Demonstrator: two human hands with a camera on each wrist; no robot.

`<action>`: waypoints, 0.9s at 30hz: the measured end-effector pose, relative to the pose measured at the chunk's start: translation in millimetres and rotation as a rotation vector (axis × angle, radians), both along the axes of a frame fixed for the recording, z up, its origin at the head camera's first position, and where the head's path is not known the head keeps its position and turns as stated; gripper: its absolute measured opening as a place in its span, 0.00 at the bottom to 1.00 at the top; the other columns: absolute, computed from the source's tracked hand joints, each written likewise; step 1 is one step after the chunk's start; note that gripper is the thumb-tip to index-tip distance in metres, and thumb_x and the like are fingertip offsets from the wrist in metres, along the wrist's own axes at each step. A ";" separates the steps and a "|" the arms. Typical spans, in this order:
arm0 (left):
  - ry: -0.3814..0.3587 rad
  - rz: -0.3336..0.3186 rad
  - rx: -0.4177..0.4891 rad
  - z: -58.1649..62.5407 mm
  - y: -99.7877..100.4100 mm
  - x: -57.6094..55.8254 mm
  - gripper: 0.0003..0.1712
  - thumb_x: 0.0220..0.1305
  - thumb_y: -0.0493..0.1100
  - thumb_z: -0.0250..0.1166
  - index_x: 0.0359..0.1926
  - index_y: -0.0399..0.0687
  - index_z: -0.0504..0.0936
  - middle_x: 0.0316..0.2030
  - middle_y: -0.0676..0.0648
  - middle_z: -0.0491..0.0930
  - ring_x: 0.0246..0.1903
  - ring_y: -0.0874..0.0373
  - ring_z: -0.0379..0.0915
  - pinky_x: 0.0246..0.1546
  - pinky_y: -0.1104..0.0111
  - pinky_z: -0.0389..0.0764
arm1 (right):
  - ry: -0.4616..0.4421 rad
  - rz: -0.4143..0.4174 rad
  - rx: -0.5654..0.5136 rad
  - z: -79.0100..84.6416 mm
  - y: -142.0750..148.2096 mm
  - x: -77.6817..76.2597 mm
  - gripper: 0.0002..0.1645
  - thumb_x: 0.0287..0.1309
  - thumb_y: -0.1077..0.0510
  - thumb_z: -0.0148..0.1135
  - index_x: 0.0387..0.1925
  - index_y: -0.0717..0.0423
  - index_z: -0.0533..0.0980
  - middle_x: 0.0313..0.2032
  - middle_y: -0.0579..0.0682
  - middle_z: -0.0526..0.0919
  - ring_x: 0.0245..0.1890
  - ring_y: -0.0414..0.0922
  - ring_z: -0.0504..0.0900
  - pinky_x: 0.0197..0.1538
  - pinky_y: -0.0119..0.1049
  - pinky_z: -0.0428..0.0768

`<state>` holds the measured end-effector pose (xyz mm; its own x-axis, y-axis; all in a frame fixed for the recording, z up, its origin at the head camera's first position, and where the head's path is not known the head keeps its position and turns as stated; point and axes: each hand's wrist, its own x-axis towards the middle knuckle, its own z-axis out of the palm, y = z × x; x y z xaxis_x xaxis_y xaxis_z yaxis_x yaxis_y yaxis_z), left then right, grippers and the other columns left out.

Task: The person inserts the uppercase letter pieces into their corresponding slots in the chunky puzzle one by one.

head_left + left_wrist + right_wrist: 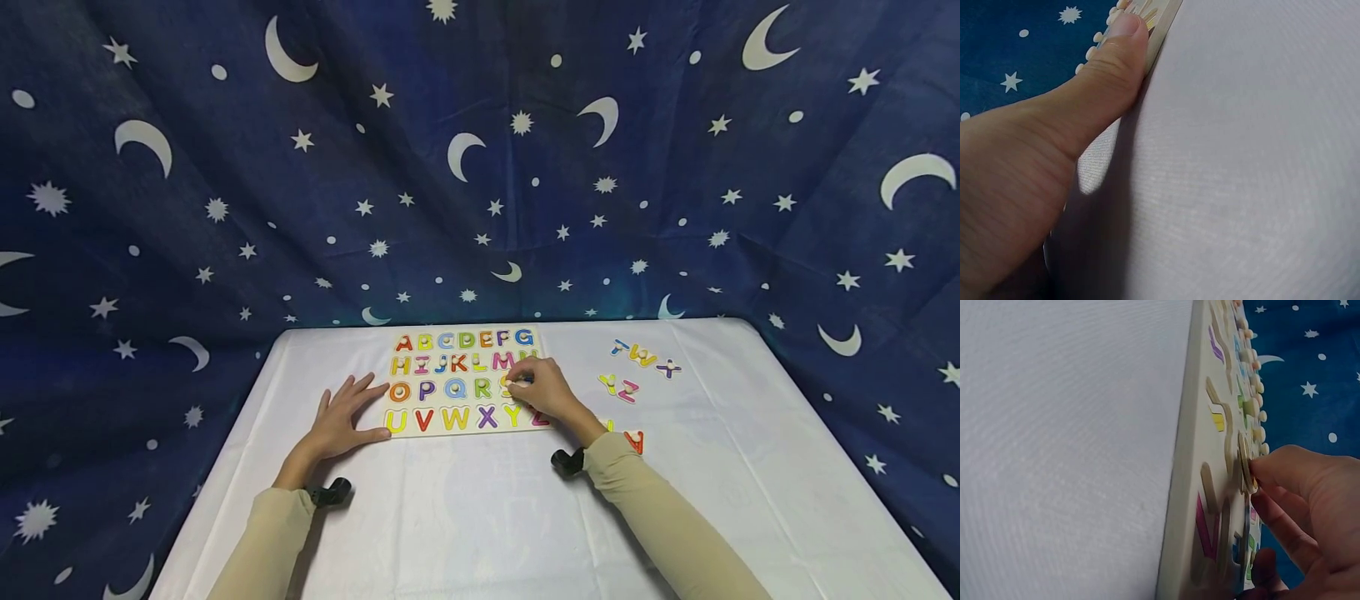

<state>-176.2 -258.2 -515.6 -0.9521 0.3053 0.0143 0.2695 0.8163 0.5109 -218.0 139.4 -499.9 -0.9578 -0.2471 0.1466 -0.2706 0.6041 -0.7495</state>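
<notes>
A wooden alphabet puzzle board (459, 433) lies on the white table, with knobbed letters seated in its upper rows. In the bottom row, U to Z show as coloured recesses without knobs. My right hand (543, 387) pinches a yellow letter S piece (506, 387) between thumb and finger over the third row. The right wrist view shows this piece (1245, 465) edge-on, slightly tilted at the board's surface. My left hand (339, 421) lies spread at the board's left side, with fingertips and thumb touching its edge. The left thumb (1107, 65) presses the board's corner in the left wrist view.
Right of the board lie loose letters: a blue T (619, 347), a yellow W (642, 356), a purple X (668, 368), a yellow Y (608, 384) and a pink Z (628, 392). A red letter (635, 442) is partly behind the right forearm. A star-patterned curtain (480, 242) hangs behind.
</notes>
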 end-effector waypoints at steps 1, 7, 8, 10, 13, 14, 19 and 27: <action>-0.001 0.000 0.001 0.1 0.1 0.0 0.53 0.49 0.65 0.79 0.74 0.55 0.71 0.78 0.38 0.56 0.78 0.33 0.38 0.72 0.31 0.29 | 0.005 -0.002 0.007 -0.1 -0.7 0.0 0.04 0.53 0.64 0.75 0.33 0.55 0.88 0.42 0.50 0.88 0.49 0.51 0.81 0.61 0.49 0.73; -0.005 0.013 -0.009 -0.3 -0.2 -0.6 0.53 0.49 0.65 0.79 0.74 0.55 0.71 0.78 0.38 0.56 0.79 0.33 0.38 0.72 0.31 0.29 | 0.021 -0.022 0.045 -1.1 -5.1 0.6 0.05 0.52 0.63 0.76 0.32 0.55 0.88 0.43 0.52 0.88 0.50 0.54 0.79 0.59 0.49 0.72; -0.006 0.015 -0.011 -0.6 -0.4 -0.6 0.53 0.49 0.65 0.79 0.74 0.56 0.71 0.78 0.38 0.56 0.79 0.33 0.38 0.73 0.31 0.29 | 0.021 -0.026 0.054 -1.3 -5.7 0.8 0.05 0.52 0.63 0.76 0.32 0.55 0.88 0.44 0.52 0.88 0.51 0.54 0.79 0.59 0.49 0.72; -0.006 0.016 -0.014 -1.2 -0.4 -0.7 0.53 0.49 0.65 0.79 0.74 0.56 0.71 0.78 0.38 0.56 0.79 0.33 0.38 0.72 0.31 0.29 | 0.021 -0.035 0.072 -1.7 -6.9 1.2 0.05 0.52 0.61 0.77 0.32 0.54 0.88 0.45 0.52 0.88 0.51 0.55 0.78 0.59 0.50 0.72; -0.001 0.014 -0.013 -1.8 -0.5 -0.8 0.53 0.49 0.65 0.79 0.74 0.55 0.71 0.78 0.38 0.56 0.79 0.33 0.38 0.72 0.31 0.29 | 0.016 -0.050 0.099 -1.8 -8.1 1.6 0.05 0.52 0.59 0.78 0.33 0.53 0.88 0.46 0.51 0.87 0.52 0.55 0.77 0.60 0.51 0.72; 0.002 0.012 -0.013 -2.0 -0.5 -0.8 0.53 0.49 0.65 0.79 0.74 0.55 0.71 0.78 0.38 0.56 0.79 0.33 0.38 0.72 0.31 0.29 | 0.019 -0.055 0.108 -2.1 -8.3 1.7 0.05 0.53 0.59 0.78 0.33 0.52 0.88 0.46 0.51 0.87 0.51 0.55 0.77 0.59 0.51 0.72; 0.006 0.014 -0.011 -1.7 -0.2 -0.8 0.53 0.48 0.65 0.80 0.74 0.55 0.71 0.78 0.38 0.57 0.79 0.33 0.38 0.73 0.31 0.29 | 0.031 -0.059 0.122 -3.0 -8.1 1.3 0.05 0.53 0.58 0.78 0.32 0.51 0.88 0.45 0.50 0.87 0.52 0.54 0.78 0.60 0.51 0.71; 0.004 0.011 0.001 -2.4 0.1 -0.7 0.53 0.48 0.65 0.79 0.74 0.55 0.71 0.78 0.38 0.56 0.79 0.33 0.38 0.72 0.32 0.29 | 0.056 -0.042 0.116 -2.3 -7.4 1.2 0.05 0.52 0.59 0.79 0.32 0.53 0.89 0.43 0.50 0.88 0.52 0.52 0.81 0.60 0.50 0.71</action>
<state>-176.9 -258.1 -517.9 -0.9554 0.2947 0.0187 0.2625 0.8186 0.5109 -216.7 132.0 -502.3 -0.9588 -0.2253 0.1733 -0.2829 0.6973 -0.6586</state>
